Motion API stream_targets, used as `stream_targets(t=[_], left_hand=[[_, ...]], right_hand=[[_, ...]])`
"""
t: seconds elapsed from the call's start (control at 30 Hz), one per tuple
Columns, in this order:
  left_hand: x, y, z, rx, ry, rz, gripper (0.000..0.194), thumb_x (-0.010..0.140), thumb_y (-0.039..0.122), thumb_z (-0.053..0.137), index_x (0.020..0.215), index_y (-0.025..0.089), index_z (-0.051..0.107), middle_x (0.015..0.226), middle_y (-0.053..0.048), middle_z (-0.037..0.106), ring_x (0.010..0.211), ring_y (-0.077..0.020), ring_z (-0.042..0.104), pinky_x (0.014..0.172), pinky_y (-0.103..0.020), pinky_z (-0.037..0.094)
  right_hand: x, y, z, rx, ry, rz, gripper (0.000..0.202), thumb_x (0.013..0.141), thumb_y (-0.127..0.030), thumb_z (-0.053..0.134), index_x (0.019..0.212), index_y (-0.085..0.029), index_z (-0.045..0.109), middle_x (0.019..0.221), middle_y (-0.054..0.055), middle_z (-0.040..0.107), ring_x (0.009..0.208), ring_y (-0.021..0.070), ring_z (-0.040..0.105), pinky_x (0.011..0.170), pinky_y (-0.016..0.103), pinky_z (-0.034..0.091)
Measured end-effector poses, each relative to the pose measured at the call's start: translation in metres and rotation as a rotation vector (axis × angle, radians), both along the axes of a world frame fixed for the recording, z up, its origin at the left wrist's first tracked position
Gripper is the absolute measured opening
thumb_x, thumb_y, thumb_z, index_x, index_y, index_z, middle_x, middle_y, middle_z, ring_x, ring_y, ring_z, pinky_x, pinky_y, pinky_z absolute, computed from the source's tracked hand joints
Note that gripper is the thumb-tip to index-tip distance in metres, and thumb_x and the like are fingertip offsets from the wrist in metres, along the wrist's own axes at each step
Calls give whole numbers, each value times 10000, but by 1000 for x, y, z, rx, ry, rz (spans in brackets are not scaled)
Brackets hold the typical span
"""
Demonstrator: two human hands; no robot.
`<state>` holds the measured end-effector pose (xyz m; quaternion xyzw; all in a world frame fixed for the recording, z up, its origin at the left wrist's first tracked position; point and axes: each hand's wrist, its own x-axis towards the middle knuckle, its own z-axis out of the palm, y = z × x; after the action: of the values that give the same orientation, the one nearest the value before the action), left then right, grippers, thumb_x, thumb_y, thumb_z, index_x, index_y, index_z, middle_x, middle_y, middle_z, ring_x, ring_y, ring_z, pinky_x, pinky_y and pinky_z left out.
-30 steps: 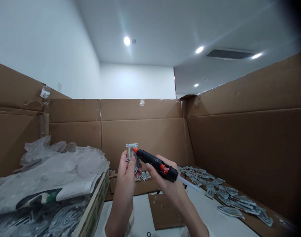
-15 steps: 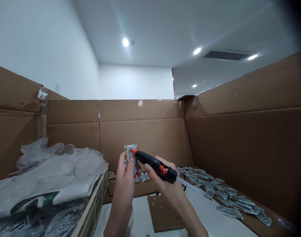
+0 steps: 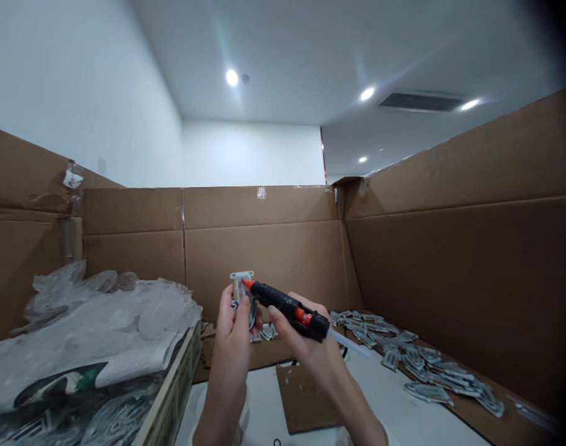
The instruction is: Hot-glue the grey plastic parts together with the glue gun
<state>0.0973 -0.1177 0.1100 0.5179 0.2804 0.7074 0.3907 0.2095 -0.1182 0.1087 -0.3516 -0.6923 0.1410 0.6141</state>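
My left hand (image 3: 236, 322) is closed around a small light-grey plastic piece (image 3: 241, 276) with a flat bar along its top, held upright. The lower part of that piece is hidden by my fingers. In my right hand (image 3: 306, 334) is a black glue gun (image 3: 283, 302) with an orange tip, and a pale glue stick (image 3: 350, 343) sticks out of its back end. The gun's tip points left and is at the face of the grey piece; whether it touches cannot be made out.
Cardboard walls (image 3: 264, 248) surround the work area. At the left, a crate (image 3: 171, 384) holds plastic bags (image 3: 125, 322) and grey pieces. Many flat grey pieces (image 3: 422, 359) are heaped at the right. A cardboard square (image 3: 306, 399) lies on the white table (image 3: 380, 402).
The whole view has shifted slightly. Both hands keep their hold, and the glue gun's tip stays at the upper part of the grey piece.
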Motion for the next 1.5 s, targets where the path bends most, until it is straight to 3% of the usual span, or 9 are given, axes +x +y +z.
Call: stream_targets(t=[0.7, 0.9, 1.0, 1.07, 1.17, 1.3, 1.5], left_hand=[[-7, 7, -2, 56, 88, 28, 381, 808, 467, 587, 1071, 200, 520, 721, 21, 474, 621, -100, 441, 562, -187, 364], [-20, 10, -3, 85, 227, 213, 256, 855, 431, 529, 958, 201, 483, 657, 38, 443, 566, -101, 413, 542, -199, 344], [-27, 11, -2, 85, 300, 359, 267, 823, 416, 576, 963, 202, 499, 672, 36, 471, 574, -105, 414, 532, -199, 335], [-30, 11, 0, 87, 336, 382, 268, 781, 412, 625, 899, 188, 538, 681, 27, 501, 592, -106, 427, 533, -196, 336], [-30, 11, 1, 104, 327, 286, 275, 715, 405, 688, 816, 168, 593, 725, 7, 570, 652, -116, 486, 575, -196, 373], [-25, 11, 1, 77, 172, 129, 293, 686, 402, 722, 834, 168, 625, 794, -7, 634, 736, -136, 561, 668, -209, 426], [-19, 5, 1, 21, 120, -58, 347, 769, 436, 645, 1004, 183, 613, 899, -27, 666, 789, -161, 621, 709, -231, 461]], right_hand=[[4, -3, 0, -95, 104, 6, 351, 768, -431, 562, 597, -178, 387, 538, -43, 338, 521, 75, 287, 472, 217, 251], [12, -6, 3, -28, 188, 14, 338, 762, -455, 605, 665, -180, 435, 581, -46, 362, 544, 80, 329, 504, 213, 300], [19, -5, 5, -53, 145, 34, 330, 717, -433, 664, 698, -182, 451, 611, -40, 410, 563, 85, 365, 516, 215, 317], [24, -5, 6, -62, 116, 30, 290, 721, -395, 656, 705, -179, 464, 635, -29, 446, 581, 91, 388, 525, 217, 324], [29, -6, 9, -77, 85, 42, 240, 725, -362, 636, 710, -170, 493, 651, -18, 468, 586, 94, 401, 537, 221, 334], [31, -12, 12, -91, 57, 78, 262, 714, -392, 650, 704, -170, 510, 630, -18, 472, 571, 93, 396, 527, 220, 338], [31, -9, 3, -50, 38, 159, 337, 768, -474, 598, 646, -170, 522, 561, -17, 469, 525, 95, 416, 510, 226, 328]])
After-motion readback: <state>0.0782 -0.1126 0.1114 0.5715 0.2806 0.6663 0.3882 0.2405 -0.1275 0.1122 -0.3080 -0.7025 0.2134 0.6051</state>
